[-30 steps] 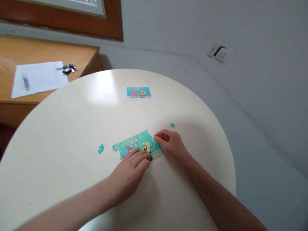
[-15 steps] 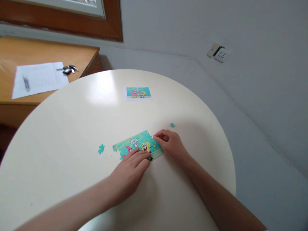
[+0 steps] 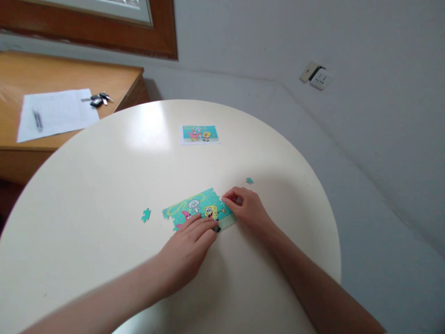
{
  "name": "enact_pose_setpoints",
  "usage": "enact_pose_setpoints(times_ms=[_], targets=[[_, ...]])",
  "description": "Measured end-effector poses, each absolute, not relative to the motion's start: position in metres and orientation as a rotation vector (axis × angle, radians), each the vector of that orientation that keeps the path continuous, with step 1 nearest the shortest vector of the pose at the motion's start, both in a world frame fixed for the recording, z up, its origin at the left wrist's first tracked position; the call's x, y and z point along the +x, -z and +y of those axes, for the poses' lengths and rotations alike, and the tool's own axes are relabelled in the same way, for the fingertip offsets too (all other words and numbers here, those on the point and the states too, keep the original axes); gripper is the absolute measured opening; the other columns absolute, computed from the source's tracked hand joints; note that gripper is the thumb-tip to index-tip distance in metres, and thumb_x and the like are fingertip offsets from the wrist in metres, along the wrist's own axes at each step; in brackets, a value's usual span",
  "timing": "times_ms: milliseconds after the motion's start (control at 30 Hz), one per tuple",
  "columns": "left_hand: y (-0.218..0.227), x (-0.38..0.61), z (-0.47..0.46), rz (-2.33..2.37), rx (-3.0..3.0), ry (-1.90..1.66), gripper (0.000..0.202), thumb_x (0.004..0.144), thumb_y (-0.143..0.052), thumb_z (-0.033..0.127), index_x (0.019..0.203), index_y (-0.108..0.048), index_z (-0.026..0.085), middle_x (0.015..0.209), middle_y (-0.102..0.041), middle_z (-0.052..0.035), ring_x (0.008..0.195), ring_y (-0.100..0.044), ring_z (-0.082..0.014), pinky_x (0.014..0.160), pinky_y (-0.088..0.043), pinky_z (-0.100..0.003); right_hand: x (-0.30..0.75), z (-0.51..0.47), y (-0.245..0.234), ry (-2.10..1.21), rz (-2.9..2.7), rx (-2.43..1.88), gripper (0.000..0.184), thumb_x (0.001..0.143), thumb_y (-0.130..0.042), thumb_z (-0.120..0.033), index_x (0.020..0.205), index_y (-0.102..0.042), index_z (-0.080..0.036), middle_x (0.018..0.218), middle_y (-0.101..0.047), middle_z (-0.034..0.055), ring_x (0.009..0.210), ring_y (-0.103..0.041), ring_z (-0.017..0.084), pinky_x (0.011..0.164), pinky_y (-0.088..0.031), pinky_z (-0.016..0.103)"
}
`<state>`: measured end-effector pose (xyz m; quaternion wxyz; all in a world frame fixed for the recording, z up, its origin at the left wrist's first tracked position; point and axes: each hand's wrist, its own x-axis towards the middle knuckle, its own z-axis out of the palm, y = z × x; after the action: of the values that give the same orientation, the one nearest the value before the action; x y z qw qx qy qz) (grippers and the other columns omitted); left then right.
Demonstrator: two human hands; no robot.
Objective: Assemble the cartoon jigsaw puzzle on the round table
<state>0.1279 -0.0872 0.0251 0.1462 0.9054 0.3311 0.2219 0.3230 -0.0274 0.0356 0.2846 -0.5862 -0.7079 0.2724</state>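
A partly assembled jigsaw puzzle (image 3: 205, 200) with cartoon figures on a teal ground lies on the round table. Across its lower left part rests my left hand (image 3: 191, 239), fingers stretched out and laid flat, hiding some of the picture. At the puzzle's right edge my right hand (image 3: 245, 206) is closed in a pinch on a puzzle piece, mostly covered by the thumb and fingertips. One loose teal puzzle piece (image 3: 146, 215) lies left of the puzzle. Another small teal piece (image 3: 249, 180) sits just beyond my right hand.
A small printed picture (image 3: 200, 134) of the same cartoon scene lies farther back on the white round table (image 3: 104, 195). To the left, a wooden desk (image 3: 69, 69) holds a paper sheet (image 3: 62, 111), a pen (image 3: 37, 120) and keys (image 3: 99, 99). A wall stands behind.
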Motion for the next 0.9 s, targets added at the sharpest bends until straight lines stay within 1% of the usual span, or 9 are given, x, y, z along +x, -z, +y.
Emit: enact_pose_setpoints(times_ms=[333, 533, 900], targets=[[-0.0265, 0.1287, -0.0872, 0.962, 2.625, -0.637, 0.025, 0.084, -0.038, 0.002, 0.090, -0.057, 0.017, 0.117, -0.065, -0.0103, 0.109, -0.060, -0.0206, 0.098, -0.048, -0.045, 0.3232, -0.0281, -0.0340, -0.673, -1.948, -1.564, 0.008, 0.077, -0.060, -0.018, 0.070, -0.064, -0.018, 0.066, -0.065, 0.0007, 0.064, -0.056, 0.013, 0.063, -0.042, 0.026], [-0.0262, 0.1282, -0.0868, 0.943, 2.596, -0.664, 0.024, 0.083, -0.041, 0.001, 0.091, -0.057, 0.016, 0.117, -0.065, -0.0105, 0.108, -0.060, -0.0215, 0.098, -0.047, -0.045, 0.3231, -0.0278, -0.0327, -0.641, -1.962, -1.573, 0.008, 0.076, -0.060, -0.017, 0.069, -0.064, -0.019, 0.067, -0.064, 0.0008, 0.065, -0.055, 0.013, 0.064, -0.041, 0.027], [-0.0253, 0.1283, -0.0862, 0.954, 2.606, -0.659, 0.023, 0.085, -0.040, 0.003, 0.090, -0.057, 0.017, 0.116, -0.065, -0.0100, 0.107, -0.060, -0.0211, 0.098, -0.047, -0.045, 0.3238, -0.0274, -0.0320, -0.572, -2.022, -1.602, 0.008, 0.077, -0.062, -0.016, 0.069, -0.062, -0.019, 0.069, -0.062, 0.0012, 0.067, -0.053, 0.014, 0.066, -0.039, 0.027]])
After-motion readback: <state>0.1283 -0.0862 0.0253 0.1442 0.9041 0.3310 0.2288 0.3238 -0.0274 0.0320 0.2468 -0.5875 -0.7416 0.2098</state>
